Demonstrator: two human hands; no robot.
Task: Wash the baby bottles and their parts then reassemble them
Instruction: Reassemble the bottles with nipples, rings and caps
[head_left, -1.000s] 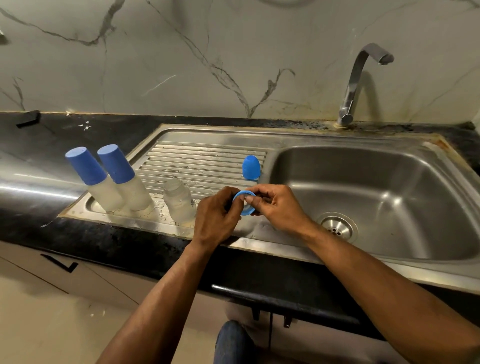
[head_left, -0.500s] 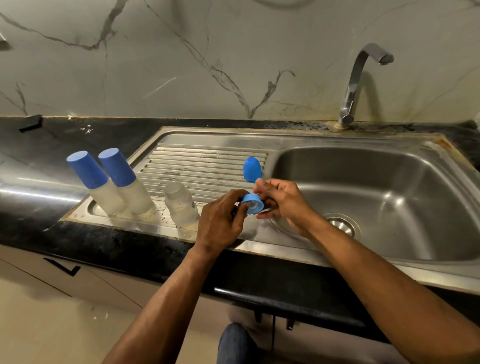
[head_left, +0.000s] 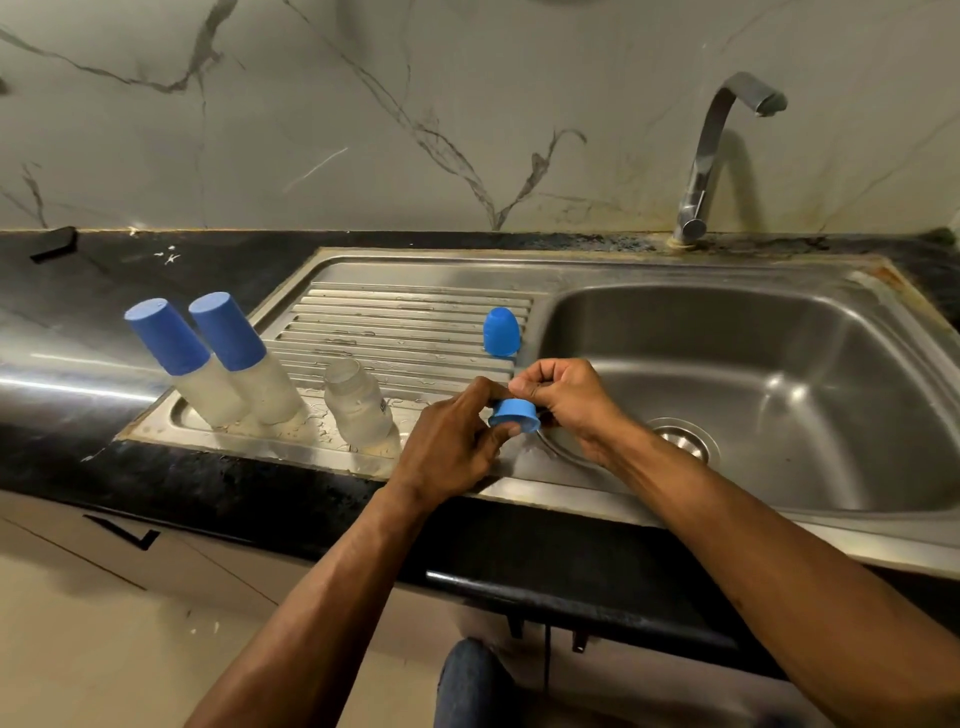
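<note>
1. Two hands meet over the front edge of a steel sink (head_left: 883, 322).
2. The left hand (head_left: 452, 447) and right hand (head_left: 566, 400) both pinch a blue collar ring (head_left: 513, 414).
3. On the drainboard (head_left: 405, 317) stand two capped bottles (head_left: 208, 358), an open bottle (head_left: 358, 405) and a blue dome cap (head_left: 501, 331).
4. A tap (head_left: 711, 156) rises behind the basin.

Blue ring (head_left: 513, 414), blue cap (head_left: 501, 331) & 2 blue bottle tops (head_left: 200, 335); bottles (head_left: 358, 405) cloudy white. Worktop (head_left: 218, 480) black, speckled. Wall (head_left: 363, 114) grey marble w/ dark veins. Sink (head_left: 769, 499) silver, ribbed drainer.
</note>
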